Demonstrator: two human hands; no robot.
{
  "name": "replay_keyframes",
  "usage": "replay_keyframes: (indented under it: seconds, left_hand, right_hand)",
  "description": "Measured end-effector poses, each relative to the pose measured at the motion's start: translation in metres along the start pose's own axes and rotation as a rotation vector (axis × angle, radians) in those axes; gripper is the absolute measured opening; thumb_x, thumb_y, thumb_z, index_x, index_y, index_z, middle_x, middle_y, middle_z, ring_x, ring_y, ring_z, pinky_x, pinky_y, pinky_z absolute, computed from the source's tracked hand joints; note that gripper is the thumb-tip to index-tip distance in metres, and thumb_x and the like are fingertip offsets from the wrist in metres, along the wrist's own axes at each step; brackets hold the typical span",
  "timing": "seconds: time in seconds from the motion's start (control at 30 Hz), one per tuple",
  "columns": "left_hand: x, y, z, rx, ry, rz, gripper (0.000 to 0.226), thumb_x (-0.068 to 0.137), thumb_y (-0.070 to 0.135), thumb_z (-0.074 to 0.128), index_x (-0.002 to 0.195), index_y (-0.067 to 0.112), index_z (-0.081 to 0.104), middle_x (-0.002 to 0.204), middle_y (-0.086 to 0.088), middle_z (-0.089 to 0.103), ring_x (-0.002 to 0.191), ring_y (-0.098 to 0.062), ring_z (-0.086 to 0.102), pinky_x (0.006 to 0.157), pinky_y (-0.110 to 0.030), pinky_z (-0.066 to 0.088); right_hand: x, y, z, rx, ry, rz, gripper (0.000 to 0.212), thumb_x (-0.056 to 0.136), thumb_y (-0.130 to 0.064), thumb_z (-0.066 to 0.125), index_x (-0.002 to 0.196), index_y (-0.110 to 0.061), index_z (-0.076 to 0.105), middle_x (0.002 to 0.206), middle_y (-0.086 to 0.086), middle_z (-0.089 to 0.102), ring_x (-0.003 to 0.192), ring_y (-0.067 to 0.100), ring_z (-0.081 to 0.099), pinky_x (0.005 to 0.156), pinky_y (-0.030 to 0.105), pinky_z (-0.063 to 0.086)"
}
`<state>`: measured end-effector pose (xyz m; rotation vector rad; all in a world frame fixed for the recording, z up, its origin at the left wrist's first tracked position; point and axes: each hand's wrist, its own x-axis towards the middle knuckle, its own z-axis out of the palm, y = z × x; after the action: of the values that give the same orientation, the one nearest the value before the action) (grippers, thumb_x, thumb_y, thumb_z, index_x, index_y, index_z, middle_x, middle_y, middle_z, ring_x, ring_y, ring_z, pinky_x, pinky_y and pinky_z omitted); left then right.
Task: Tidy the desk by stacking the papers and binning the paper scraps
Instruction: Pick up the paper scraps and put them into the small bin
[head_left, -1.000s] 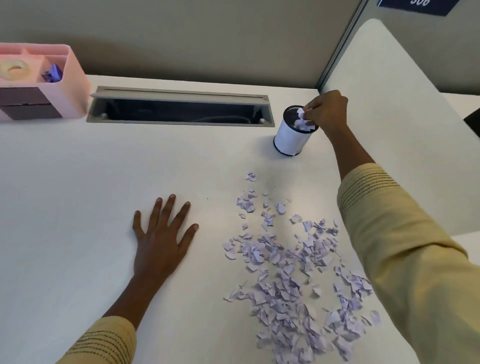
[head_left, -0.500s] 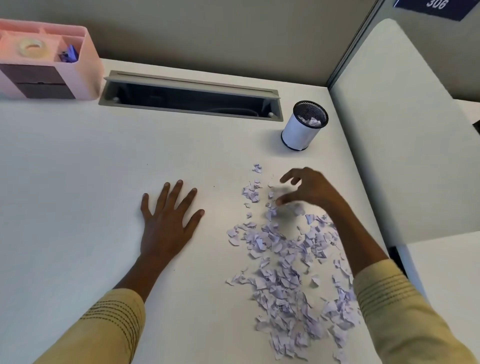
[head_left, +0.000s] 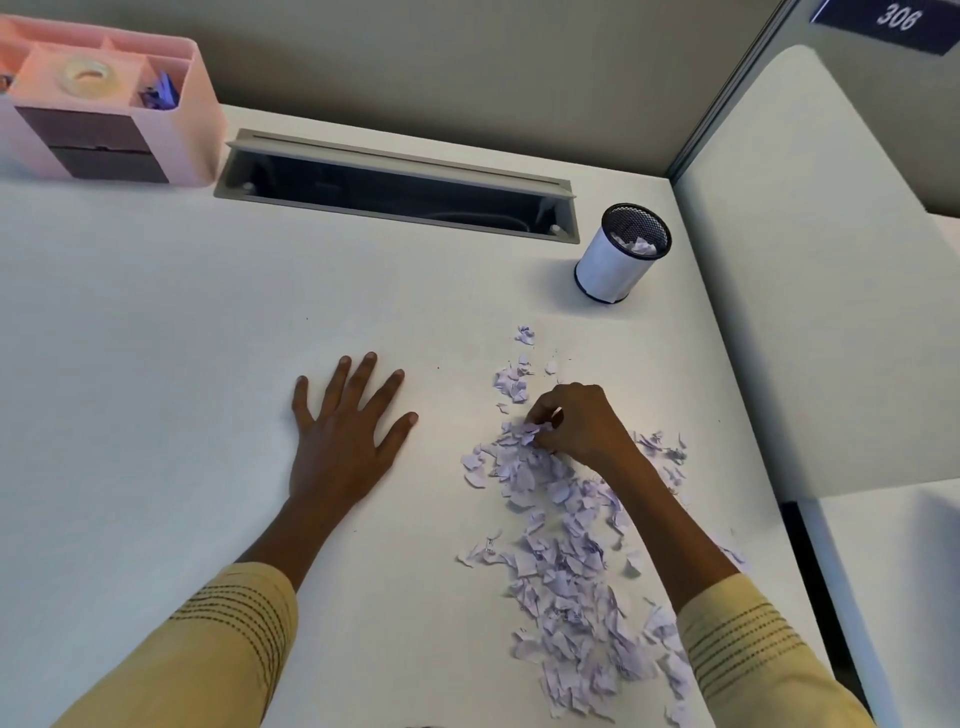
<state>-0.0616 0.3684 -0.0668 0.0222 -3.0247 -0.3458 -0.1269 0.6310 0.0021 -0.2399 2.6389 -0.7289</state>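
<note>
At the far left of the desk (head_left: 130, 338) a pink organiser (head_left: 111, 104) is seen against the back wall, with a tape roll (head_left: 85, 77) in one compartment and some purple bits in the one beside it. To its right a cable slot (head_left: 400, 187) is set into the desk surface.

The left hand (head_left: 340, 441) is laid flat on the desk with the fingers spread wide; nothing is held by it, and its pose is unchanged from a second ago. It is kept apart from the scraps, probably as a brace.

Further right, the pile of lilac paper scraps (head_left: 566, 561) is spread from the middle of the desk down toward the near edge, with a few loose pieces lying apart at its far end. The right hand (head_left: 576, 423) has been brought down onto the far end of this pile: a second ago it was at the bin, half a second ago it was hovering open over the scraps, and now its fingers are curled narrow and pinched around a small clump. How many pieces are gripped cannot be told.

To the right, near the desk's back corner, the small white bin (head_left: 621, 254) with its dark mesh rim is stood upright, and a few scraps are visible inside.

One load is judged to have been delivered and a fresh pickup to be under way. Most of the pile is left to be carried over, and no papers for stacking are in view
</note>
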Motion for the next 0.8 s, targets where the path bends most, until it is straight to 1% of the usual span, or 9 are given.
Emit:
replay_keyframes:
  seconds: [0.1, 0.17, 0.23, 0.33, 0.4, 0.5, 0.6, 0.73, 0.8]
  left_hand:
    - [-0.001, -0.001, 0.000, -0.001, 0.007, 0.002, 0.059, 0.092, 0.059, 0.027, 0.142, 0.032, 0.043, 0.155, -0.001, 0.030, 0.144, -0.023, 0.025, 0.113, -0.057, 0.007]
    - [-0.001, -0.001, 0.000, 0.010, 0.005, 0.003, 0.058, 0.092, 0.059, 0.027, 0.142, 0.032, 0.043, 0.155, 0.000, 0.030, 0.144, -0.023, 0.025, 0.113, -0.057, 0.008]
    - [-0.001, 0.000, 0.001, 0.022, 0.002, 0.000, 0.058, 0.093, 0.059, 0.026, 0.142, 0.033, 0.042, 0.155, 0.000, 0.030, 0.144, -0.022, 0.025, 0.113, -0.057, 0.009]
    - [0.000, 0.000, 0.001, 0.027, 0.007, 0.001, 0.058, 0.092, 0.059, 0.026, 0.141, 0.032, 0.043, 0.155, 0.000, 0.031, 0.144, -0.023, 0.026, 0.113, -0.057, 0.009]
    - [0.000, 0.000, 0.001, 0.035, 0.015, 0.004, 0.058, 0.092, 0.059, 0.026, 0.141, 0.032, 0.044, 0.154, -0.001, 0.032, 0.143, -0.023, 0.027, 0.113, -0.058, 0.011]
    - [-0.001, 0.001, 0.001, 0.034, 0.042, 0.014, 0.058, 0.092, 0.058, 0.029, 0.139, 0.029, 0.047, 0.153, -0.003, 0.035, 0.142, -0.024, 0.030, 0.112, -0.059, 0.014]
    - [0.000, 0.001, 0.000, 0.035, 0.045, 0.018, 0.057, 0.092, 0.057, 0.029, 0.139, 0.029, 0.048, 0.152, -0.003, 0.035, 0.142, -0.025, 0.030, 0.112, -0.060, 0.015]
    - [0.000, 0.000, 0.000, 0.043, 0.027, 0.013, 0.058, 0.092, 0.058, 0.028, 0.140, 0.030, 0.046, 0.154, -0.003, 0.033, 0.143, -0.024, 0.028, 0.112, -0.060, 0.014]
    - [0.000, 0.000, 0.000, 0.041, 0.030, 0.011, 0.058, 0.092, 0.058, 0.028, 0.140, 0.030, 0.046, 0.153, -0.003, 0.034, 0.143, -0.025, 0.029, 0.112, -0.060, 0.015]
  right_hand:
    - [0.002, 0.002, -0.004, 0.118, 0.002, 0.051, 0.013, 0.065, 0.002, 0.078, 0.074, -0.005, 0.072, 0.071, 0.008, 0.065, 0.057, 0.018, 0.060, 0.051, 0.017, 0.049]
    - [0.002, 0.003, -0.012, 0.234, 0.014, 0.079, 0.012, 0.066, 0.005, 0.077, 0.071, -0.004, 0.071, 0.066, 0.011, 0.066, 0.054, 0.021, 0.064, 0.048, 0.014, 0.047]
    - [0.005, 0.005, -0.028, 0.340, 0.052, 0.091, 0.011, 0.065, 0.007, 0.075, 0.072, -0.002, 0.073, 0.062, 0.012, 0.068, 0.056, 0.022, 0.065, 0.051, 0.018, 0.049]
    - [0.020, 0.011, -0.062, 0.461, 0.144, 0.090, 0.016, 0.064, 0.010, 0.074, 0.077, 0.002, 0.073, 0.070, 0.022, 0.069, 0.062, 0.028, 0.066, 0.066, 0.034, 0.058]
    - [0.034, 0.013, -0.090, 0.511, 0.241, 0.085, 0.019, 0.064, 0.010, 0.076, 0.081, 0.006, 0.072, 0.065, 0.019, 0.068, 0.059, 0.025, 0.065, 0.066, 0.033, 0.058]
    - [0.056, 0.013, -0.133, 0.581, 0.376, 0.076, 0.022, 0.065, 0.012, 0.074, 0.086, 0.010, 0.068, 0.056, 0.003, 0.069, 0.052, 0.014, 0.065, 0.060, 0.024, 0.057]
    - [0.087, 0.018, -0.165, 0.539, 0.505, 0.108, 0.023, 0.066, 0.011, 0.072, 0.088, 0.008, 0.067, 0.052, -0.007, 0.067, 0.049, 0.009, 0.064, 0.060, 0.023, 0.058]
    - [0.121, 0.030, -0.178, 0.317, 0.563, 0.166, 0.028, 0.060, -0.004, 0.078, 0.087, 0.003, 0.073, 0.057, 0.002, 0.066, 0.056, 0.014, 0.063, 0.080, 0.037, 0.058]
    - [0.130, 0.033, -0.179, 0.217, 0.547, 0.189, 0.031, 0.060, -0.011, 0.081, 0.089, 0.001, 0.074, 0.051, -0.008, 0.062, 0.054, 0.004, 0.058, 0.085, 0.036, 0.054]
